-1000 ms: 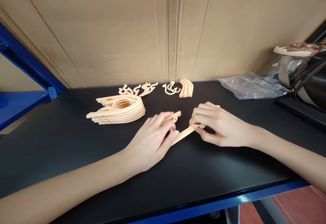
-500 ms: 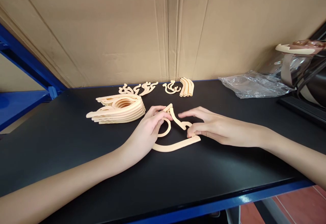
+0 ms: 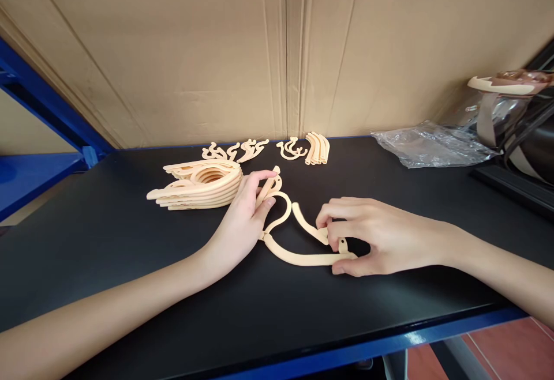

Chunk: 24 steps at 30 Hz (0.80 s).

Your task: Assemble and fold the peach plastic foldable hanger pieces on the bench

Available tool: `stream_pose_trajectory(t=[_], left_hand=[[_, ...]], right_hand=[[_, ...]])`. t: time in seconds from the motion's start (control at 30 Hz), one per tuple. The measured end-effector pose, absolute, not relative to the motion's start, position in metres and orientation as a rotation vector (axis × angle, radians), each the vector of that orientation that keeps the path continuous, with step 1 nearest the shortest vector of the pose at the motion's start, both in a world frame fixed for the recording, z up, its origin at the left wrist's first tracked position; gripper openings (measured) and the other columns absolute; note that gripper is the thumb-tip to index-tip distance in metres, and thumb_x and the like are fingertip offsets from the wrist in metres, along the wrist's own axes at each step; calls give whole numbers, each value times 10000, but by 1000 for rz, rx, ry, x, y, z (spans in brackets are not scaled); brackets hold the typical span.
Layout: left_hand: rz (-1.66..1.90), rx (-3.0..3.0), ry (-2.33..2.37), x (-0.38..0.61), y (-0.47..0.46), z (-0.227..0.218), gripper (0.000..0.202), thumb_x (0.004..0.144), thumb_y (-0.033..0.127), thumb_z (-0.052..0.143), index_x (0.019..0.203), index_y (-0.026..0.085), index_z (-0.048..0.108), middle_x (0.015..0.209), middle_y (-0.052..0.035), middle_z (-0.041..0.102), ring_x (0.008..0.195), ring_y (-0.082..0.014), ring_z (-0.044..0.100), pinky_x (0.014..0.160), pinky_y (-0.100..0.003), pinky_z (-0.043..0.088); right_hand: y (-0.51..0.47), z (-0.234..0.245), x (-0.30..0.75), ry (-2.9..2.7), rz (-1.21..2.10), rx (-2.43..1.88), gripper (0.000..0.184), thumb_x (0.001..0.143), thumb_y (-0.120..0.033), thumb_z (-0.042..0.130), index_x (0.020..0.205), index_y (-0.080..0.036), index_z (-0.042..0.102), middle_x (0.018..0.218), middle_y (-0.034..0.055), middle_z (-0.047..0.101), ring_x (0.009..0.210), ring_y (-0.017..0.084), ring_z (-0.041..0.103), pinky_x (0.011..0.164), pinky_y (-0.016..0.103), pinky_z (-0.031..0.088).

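A cream plastic hanger piece lies unfolded on the black tabletop, with a curved hook part at its left end. My left hand pinches that left end and hook between thumb and fingers. My right hand is closed on the piece's right end, thumb underneath and fingers curled over it. A stack of the same cream hangers lies just left of my left hand.
Loose cream hooks and a small bundle of curved strips lie at the back by the cardboard wall. Crumpled clear plastic and a dark bag with more parts sit at right. A blue frame borders the left.
The folded piece has opened out into a loop flat on the table. My right hand slid toward me along it, and my left hand shifted slightly back toward the stack.
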<state>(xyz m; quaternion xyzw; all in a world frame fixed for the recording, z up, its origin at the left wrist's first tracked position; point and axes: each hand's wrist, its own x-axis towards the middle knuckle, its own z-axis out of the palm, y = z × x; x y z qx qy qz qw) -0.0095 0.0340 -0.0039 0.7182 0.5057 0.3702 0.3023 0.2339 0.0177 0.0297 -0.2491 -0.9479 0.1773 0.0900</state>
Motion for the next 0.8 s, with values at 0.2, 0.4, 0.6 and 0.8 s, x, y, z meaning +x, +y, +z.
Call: stream_pose_trajectory(t=[0.2, 0.4, 0.6, 0.8], left_hand=[[990, 1804, 1332, -8, 33, -2, 366, 902, 192, 526, 1255, 256, 453, 1189, -40, 538, 1022, -173, 588, 873, -330, 484], [958, 1790, 1297, -6, 29, 3, 361, 893, 253, 550, 1242, 255, 457, 1168, -35, 551, 952, -169, 595, 758, -289, 488], [876, 1833, 1192, -7, 29, 6, 381, 899, 124, 391, 1261, 236, 432, 994, -16, 619, 923, -165, 615, 817, -324, 475], [838, 2046, 1073, -7, 31, 1, 393, 834, 45, 469, 1171, 247, 491, 1238, -18, 510, 955, -129, 610, 807, -291, 462]], right_hand=[[18, 32, 236, -2817, 486, -802, 216, 779, -70, 577, 931, -200, 498, 898, -14, 582, 786, 125, 493, 723, 264, 384], [21, 30, 238, -2824, 324, -726, 343, 817, -12, 464, 1099, -196, 528, 1022, 28, 606, 931, 160, 515, 844, 303, 408], [33, 19, 242, -2794, 94, -768, 494, 790, 72, 370, 1162, -193, 559, 1126, 72, 609, 1076, 201, 513, 906, 351, 414], [42, 14, 244, -2726, 149, -801, 440, 847, 40, 358, 1162, -184, 568, 1123, 81, 613, 1023, 197, 549, 882, 354, 445]])
